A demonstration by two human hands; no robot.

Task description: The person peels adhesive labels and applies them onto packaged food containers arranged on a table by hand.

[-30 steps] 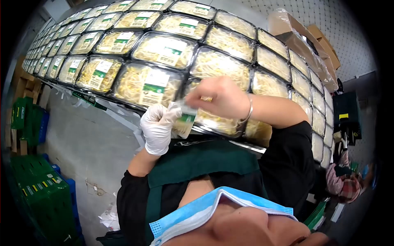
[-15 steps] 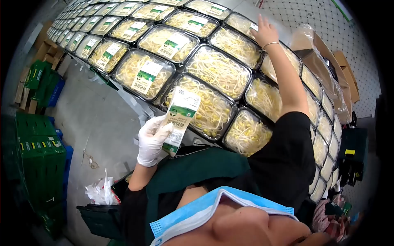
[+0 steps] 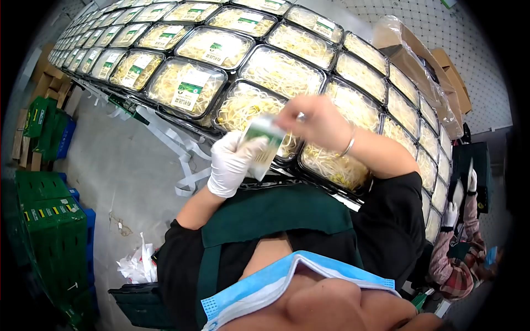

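My left hand (image 3: pixel 227 165), in a white glove, is closed around a strip of green-and-white labels (image 3: pixel 264 144) in front of my chest. My bare right hand (image 3: pixel 319 124), a bracelet at its wrist, pinches the strip's upper right corner; motion blurs the fingertips. Beneath my hands lies an unlabelled tray of bean sprouts (image 3: pixel 245 105), partly covered by them. Another unlabelled tray (image 3: pixel 284 70) sits just beyond. To the left, a clear-lidded tray (image 3: pixel 165 77) bears a label (image 3: pixel 189 89). A label (image 3: pixel 324 26) also lies on a far tray.
Rows of sprout trays (image 3: pixel 218 47) cover the table, stretching left and right. Green crates (image 3: pixel 52 220) are stacked at left, and a white plastic bag (image 3: pixel 138 265) lies low. Cardboard boxes (image 3: pixel 422 66) stand behind. At right is a co-worker (image 3: pixel 458 259) wearing white gloves.
My right hand has come back from the far tray, where a label now lies, to the strip's corner. My left hand has shifted slightly right and up. The co-worker at right shows more fully.
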